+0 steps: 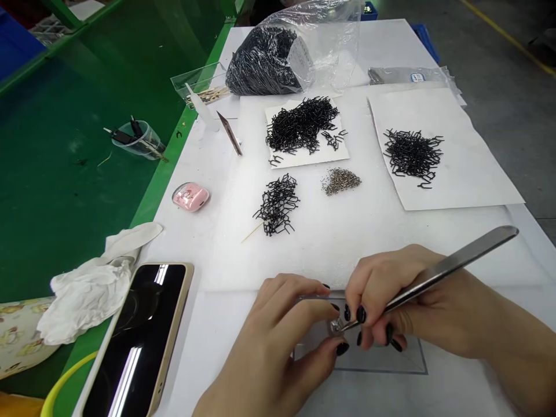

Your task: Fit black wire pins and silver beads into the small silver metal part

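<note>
My left hand pinches a small shiny metal part between thumb and fingertips, just above a clear plastic plate at the table's near edge. My right hand grips long steel tweezers, whose tips touch that part. Both hands are closed and meet over the plate. Beyond them lie a loose pile of black wire clips and a small heap of tiny metal beads.
More black clips lie on two paper sheets; a bag of them stands at the back. A phone, white gloves and a pink case sit left. A green bench adjoins.
</note>
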Tool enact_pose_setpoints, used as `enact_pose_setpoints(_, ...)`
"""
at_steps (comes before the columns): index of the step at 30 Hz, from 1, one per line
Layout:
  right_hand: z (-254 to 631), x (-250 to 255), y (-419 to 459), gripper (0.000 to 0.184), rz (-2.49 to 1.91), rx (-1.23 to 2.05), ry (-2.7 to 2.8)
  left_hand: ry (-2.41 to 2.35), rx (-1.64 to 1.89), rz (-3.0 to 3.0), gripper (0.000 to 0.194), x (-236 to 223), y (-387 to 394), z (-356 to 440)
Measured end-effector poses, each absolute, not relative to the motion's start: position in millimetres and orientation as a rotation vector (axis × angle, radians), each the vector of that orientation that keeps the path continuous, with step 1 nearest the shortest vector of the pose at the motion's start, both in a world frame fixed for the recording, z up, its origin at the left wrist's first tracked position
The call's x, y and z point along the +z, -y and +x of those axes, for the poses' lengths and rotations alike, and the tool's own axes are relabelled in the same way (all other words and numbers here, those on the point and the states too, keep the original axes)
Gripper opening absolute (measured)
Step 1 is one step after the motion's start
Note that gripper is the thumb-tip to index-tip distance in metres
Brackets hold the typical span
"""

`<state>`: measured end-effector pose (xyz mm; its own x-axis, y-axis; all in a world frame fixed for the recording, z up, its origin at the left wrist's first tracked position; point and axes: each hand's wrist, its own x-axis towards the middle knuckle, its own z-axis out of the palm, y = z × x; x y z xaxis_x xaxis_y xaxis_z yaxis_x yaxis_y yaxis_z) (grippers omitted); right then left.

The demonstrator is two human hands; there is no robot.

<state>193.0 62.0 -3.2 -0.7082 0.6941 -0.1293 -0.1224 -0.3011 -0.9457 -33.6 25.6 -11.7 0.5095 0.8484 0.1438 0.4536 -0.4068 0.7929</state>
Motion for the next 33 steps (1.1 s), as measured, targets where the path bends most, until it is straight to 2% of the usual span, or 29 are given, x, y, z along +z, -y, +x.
enact_pose_setpoints(28,191.6,-1.3,-63.8,0.005,-0.791,2.061,1.402,-1.043,0.717,2.027,0.024,-15.6,-23.5,-34.4)
enact_pose_setpoints(33,193.1,-1.0,-62.2,0.008,-0.776,2.040,1.424,-1.039,0.700,2.036,0.024,-14.3,-24.5,-34.2)
